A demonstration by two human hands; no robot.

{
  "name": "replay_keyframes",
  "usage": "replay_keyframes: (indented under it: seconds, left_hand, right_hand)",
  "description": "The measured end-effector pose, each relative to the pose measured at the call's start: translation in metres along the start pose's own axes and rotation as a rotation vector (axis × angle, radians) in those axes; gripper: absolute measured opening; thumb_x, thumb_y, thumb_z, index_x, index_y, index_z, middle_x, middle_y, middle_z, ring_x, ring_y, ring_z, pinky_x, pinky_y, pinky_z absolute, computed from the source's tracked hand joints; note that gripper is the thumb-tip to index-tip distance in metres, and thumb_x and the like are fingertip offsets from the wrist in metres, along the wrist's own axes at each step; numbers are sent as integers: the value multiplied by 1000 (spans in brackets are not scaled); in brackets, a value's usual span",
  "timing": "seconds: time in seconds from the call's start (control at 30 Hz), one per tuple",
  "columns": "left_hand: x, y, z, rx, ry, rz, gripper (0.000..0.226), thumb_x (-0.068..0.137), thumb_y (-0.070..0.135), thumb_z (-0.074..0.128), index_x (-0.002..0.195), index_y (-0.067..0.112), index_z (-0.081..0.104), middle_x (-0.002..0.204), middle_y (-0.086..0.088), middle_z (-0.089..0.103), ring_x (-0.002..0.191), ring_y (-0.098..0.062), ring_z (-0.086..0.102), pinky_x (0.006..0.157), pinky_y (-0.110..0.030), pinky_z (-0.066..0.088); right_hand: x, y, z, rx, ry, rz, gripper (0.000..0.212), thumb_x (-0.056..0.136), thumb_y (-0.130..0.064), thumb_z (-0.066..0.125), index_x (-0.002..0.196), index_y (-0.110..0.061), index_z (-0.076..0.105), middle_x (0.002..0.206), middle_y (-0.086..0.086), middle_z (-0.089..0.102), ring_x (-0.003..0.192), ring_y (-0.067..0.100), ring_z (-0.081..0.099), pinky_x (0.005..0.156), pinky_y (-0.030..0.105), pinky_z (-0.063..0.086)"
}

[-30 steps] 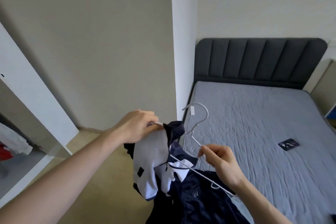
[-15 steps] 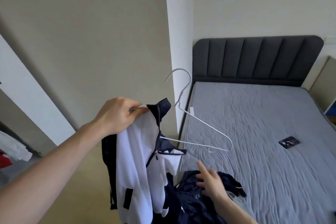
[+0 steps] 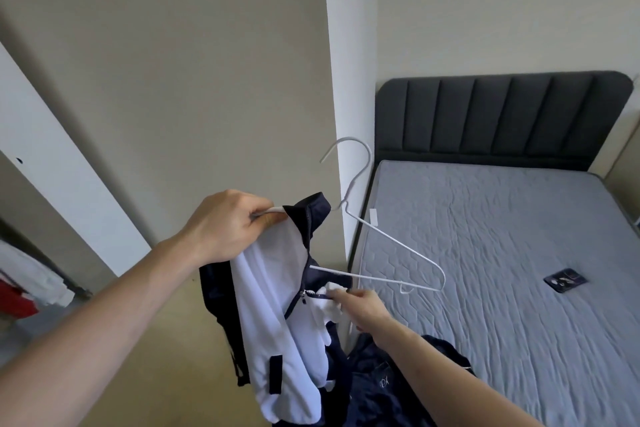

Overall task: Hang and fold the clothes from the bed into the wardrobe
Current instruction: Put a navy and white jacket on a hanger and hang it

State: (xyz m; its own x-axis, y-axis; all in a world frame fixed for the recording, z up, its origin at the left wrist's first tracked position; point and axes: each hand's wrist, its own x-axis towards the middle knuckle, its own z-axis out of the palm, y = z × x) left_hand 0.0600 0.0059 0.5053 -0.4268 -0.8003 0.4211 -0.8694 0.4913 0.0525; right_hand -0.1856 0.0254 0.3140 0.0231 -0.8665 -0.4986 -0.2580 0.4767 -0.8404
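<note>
We are midway through hanging the jacket [image 3: 273, 291]: our left hand [image 3: 228, 222] grips one shoulder over the hanger [image 3: 391, 246], our right hand [image 3: 363, 305] pinches the other side, not yet on. A dark garment [image 3: 384, 388] waits on the bed [image 3: 502, 253].

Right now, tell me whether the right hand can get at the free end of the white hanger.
Probably yes. The right hand grips the jacket's loose white side just below the white hanger, whose bare right arm juts out over the bed with nothing between. The left hand holds the other end.
</note>
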Motion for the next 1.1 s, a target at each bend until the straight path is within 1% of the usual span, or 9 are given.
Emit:
replay_keyframes:
  seconds: [0.07, 0.13, 0.23, 0.43, 0.57, 0.67, 0.8, 0.9, 1.1]
  left_hand:
    - [0, -4, 4, 17, -25, -18, 59, 95, 70, 39, 67, 19, 32, 62, 2, 45, 56, -17, 39, 49, -32, 28]
    - [-3, -13, 6, 57, -38, -40, 62, 94, 72, 36, 68, 16, 33, 56, -2, 40, 54, -17, 40, 50, -33, 30]
    - [-17, -35, 9, 90, -57, -123, 64, 94, 74, 32, 67, 16, 32, 53, -2, 38, 52, -17, 37, 50, -33, 30]
    - [-41, -56, 25, 62, -113, -251, 63, 93, 78, 26, 77, 18, 37, 60, 3, 45, 52, -20, 36, 50, -34, 31]
    - [-37, -56, 21, 1, -161, -243, 61, 93, 78, 28, 68, 22, 29, 55, -1, 31, 54, -19, 25, 51, -36, 25]
    - [-35, -55, 16, -214, -198, -235, 66, 91, 79, 35, 66, 18, 26, 58, 5, 20, 56, -13, 18, 54, -35, 19]
    - [-37, -49, 10, -396, -205, -241, 66, 89, 75, 43, 63, 19, 22, 61, 9, 17, 57, -12, 17, 51, -27, 14]
    - [-39, -45, 6, -438, -217, -253, 63, 88, 72, 46, 62, 21, 21, 61, 9, 16, 57, -13, 16, 51, -28, 13]
    - [-45, -45, -7, -459, -234, -252, 64, 89, 71, 48, 61, 19, 21, 63, 5, 16, 58, -16, 17, 53, -32, 13]
  right_hand:
    - [7, 8, 3, -81, 63, -80, 29, 86, -37, 66, 67, -15, 63, 56, -6, 53, 53, 13, 48, 53, 22, 38]
    - [11, 17, -4, 2, 153, -112, 31, 94, -27, 59, 71, -8, 68, 58, -1, 63, 55, 15, 56, 57, 27, 44]
    - [5, 26, -35, 107, 247, -169, 32, 97, -19, 59, 68, -10, 68, 56, 0, 65, 49, 12, 55, 53, 28, 42]
    - [-19, 11, -89, 244, 239, -283, 25, 93, -11, 62, 72, -8, 75, 58, 3, 62, 52, 14, 50, 48, 25, 40]
    - [-29, -12, -104, 376, 246, -262, 34, 89, -8, 62, 58, -18, 71, 58, 1, 55, 51, 12, 45, 49, 25, 34]
    - [-30, -23, -110, 470, 283, -248, 32, 88, -6, 63, 59, -19, 65, 60, 1, 51, 50, 11, 40, 47, 26, 30]
    - [-28, -23, -109, 544, 286, -226, 26, 88, -5, 62, 66, -18, 59, 62, 1, 45, 51, 11, 35, 46, 26, 25]
    - [-25, -21, -106, 605, 276, -177, 26, 88, -3, 63, 68, -18, 58, 61, -1, 44, 50, 12, 33, 46, 26, 23]
    - [-18, -18, -101, 670, 269, -102, 22, 86, 0, 64, 69, -14, 59, 60, 1, 48, 48, 12, 36, 45, 24, 29]
